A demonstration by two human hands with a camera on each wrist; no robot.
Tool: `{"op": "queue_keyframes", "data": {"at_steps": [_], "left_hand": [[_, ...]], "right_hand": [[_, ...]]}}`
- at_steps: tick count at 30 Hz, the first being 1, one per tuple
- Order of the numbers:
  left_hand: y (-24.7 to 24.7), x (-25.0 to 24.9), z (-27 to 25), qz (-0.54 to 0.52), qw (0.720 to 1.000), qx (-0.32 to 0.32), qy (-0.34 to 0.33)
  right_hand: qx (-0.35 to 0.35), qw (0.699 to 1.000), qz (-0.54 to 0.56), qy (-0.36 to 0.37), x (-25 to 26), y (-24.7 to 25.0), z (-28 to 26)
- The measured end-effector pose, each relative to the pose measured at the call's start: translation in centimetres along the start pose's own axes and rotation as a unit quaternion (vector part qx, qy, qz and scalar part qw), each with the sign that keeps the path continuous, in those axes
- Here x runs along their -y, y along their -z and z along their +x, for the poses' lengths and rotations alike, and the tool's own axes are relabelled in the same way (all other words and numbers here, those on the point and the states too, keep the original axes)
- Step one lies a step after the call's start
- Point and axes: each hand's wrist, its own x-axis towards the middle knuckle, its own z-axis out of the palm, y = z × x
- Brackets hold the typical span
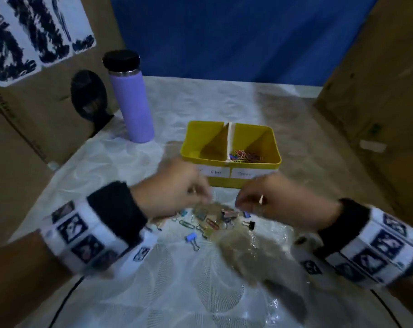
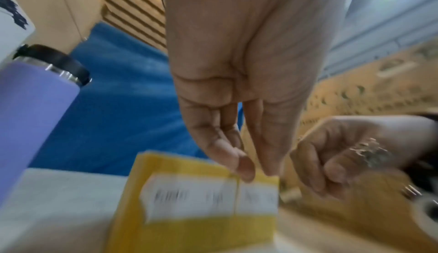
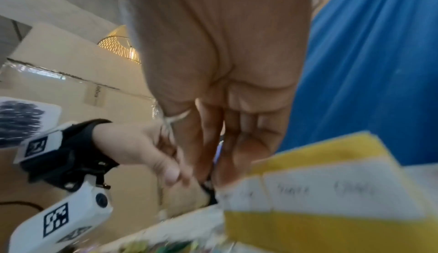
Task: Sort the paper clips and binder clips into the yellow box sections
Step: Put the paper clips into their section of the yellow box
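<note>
Our left hand hangs just in front of the yellow box, above the pile of clips. In the left wrist view its fingers point down, close together, and the tips of the thumb and first finger nearly meet. We cannot tell if they pinch anything.

Our right hand is beside it, also in front of the yellow box and over the pile. Its fingers are curled in. In the right wrist view something small and dark shows at the fingertips, but it is too blurry to tell if we hold it.

The pile lies on the white cloth in front of the yellow box. A blue binder clip and a black binder clip lie at the pile's edges. Some bright paper clips are in the right part of the yellow box. The left part looks bare.

A purple bottle stands behind the yellow box, to its left.
</note>
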Motion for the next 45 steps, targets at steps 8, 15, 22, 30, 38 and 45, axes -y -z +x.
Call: {"op": "queue_keyframes", "data": {"at_steps": [8,15,22,30,38,45], "left_hand": [[-6.5,1.2,-4.8,0.129,0.984,0.120,0.035],[-6.3,2.3,-6.0,0.037,0.994,0.091,0.057],[-5.5,3.5,-7.7,-0.008,0.985,0.115,0.128],[-0.6,4.6,-7.4,0.072,0.972,0.132,0.180],[-2.0,6.3,2.3,0.072,0.986,0.071,0.132],[-2.2,7.6,3.3,0.070,0.984,0.065,0.151]], "right_hand": [[0.138,0.987,-0.077,-0.030,-1.4,-6.1,2.3],[0.147,0.984,-0.085,-0.052,-2.2,-4.3,1.0],[0.125,0.984,-0.080,-0.101,-2.6,-4.1,1.7],[0.070,0.993,-0.084,-0.039,-0.2,-4.5,2.8],[0.142,0.986,-0.070,-0.040,2.0,-6.1,8.6],[0.203,0.978,-0.008,-0.053,1.4,-3.3,1.9]]}}
